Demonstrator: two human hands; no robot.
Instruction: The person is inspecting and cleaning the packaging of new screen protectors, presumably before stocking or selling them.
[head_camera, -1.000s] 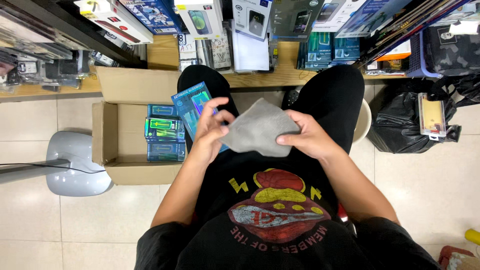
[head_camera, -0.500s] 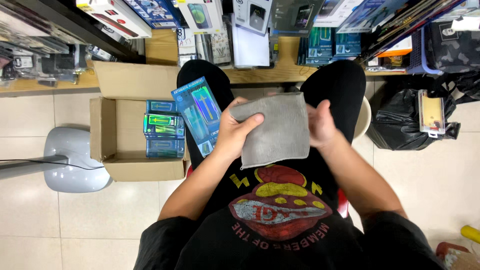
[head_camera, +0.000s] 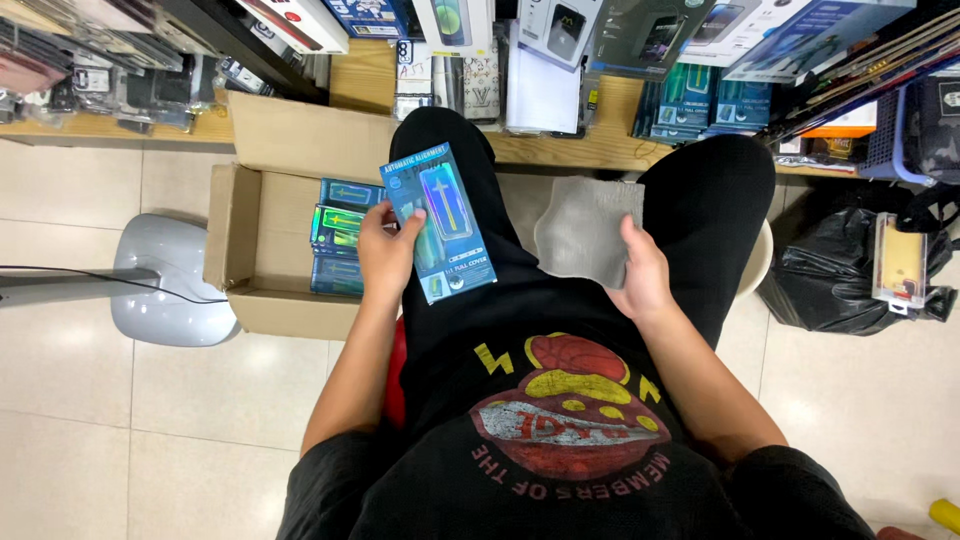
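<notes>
I sit with my legs in black trousers. My left hand (head_camera: 388, 255) grips a flat blue retail box (head_camera: 440, 222) by its left edge, held over my left thigh. My right hand (head_camera: 640, 275) holds a grey cloth (head_camera: 585, 228) spread flat between my knees, thumb on top of its right edge. The box and the cloth are apart.
An open cardboard carton (head_camera: 255, 235) on the floor to my left holds several similar blue and green boxes (head_camera: 338, 235). A grey stool base (head_camera: 165, 280) stands beyond it. Shelves of packaged goods (head_camera: 560, 50) line the front; a black bag (head_camera: 850, 280) lies on the right.
My hands have moved apart. The left has drawn the blue box out to the left, and the right has carried the cloth rightwards off the box, spread flat.
</notes>
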